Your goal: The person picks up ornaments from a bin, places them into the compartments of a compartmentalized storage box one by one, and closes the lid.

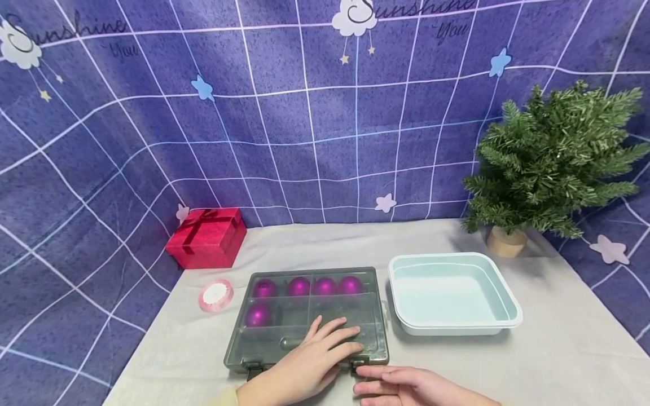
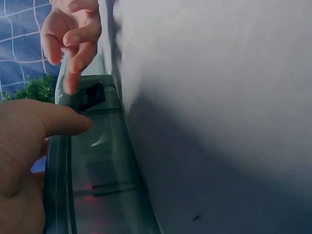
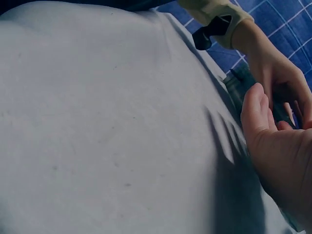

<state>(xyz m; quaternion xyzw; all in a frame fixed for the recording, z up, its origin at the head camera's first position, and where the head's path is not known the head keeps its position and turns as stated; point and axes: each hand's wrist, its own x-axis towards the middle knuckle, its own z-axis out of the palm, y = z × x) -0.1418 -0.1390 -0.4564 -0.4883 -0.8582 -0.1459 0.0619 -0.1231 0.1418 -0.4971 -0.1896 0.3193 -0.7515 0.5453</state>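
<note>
A dark translucent case (image 1: 236,337) lies with its lid down on the table, and several shiny purple balls (image 1: 259,314) show through it from its back and left compartments. Across the front right of the lid, my left hand (image 1: 315,356) rests with fingers spread. My right hand (image 1: 406,386) is at the front right latch (image 1: 359,362), fingers extended; in the left wrist view its index fingertip is right by that latch (image 2: 92,96). Whether it touches the latch I cannot tell. The other latch (image 1: 254,369) sits at the front left. Through the lid, a dark elongated thing (image 1: 289,342) is partly covered by my left hand.
Right of the case stands a pale blue plastic basin (image 1: 457,326). Behind it is a small artificial fir tree (image 1: 548,163) on a wooden base. To the left are a roll of pink ribbon (image 1: 207,304) and a red gift box (image 1: 208,242). A blue checked cloth (image 1: 325,124) hangs behind.
</note>
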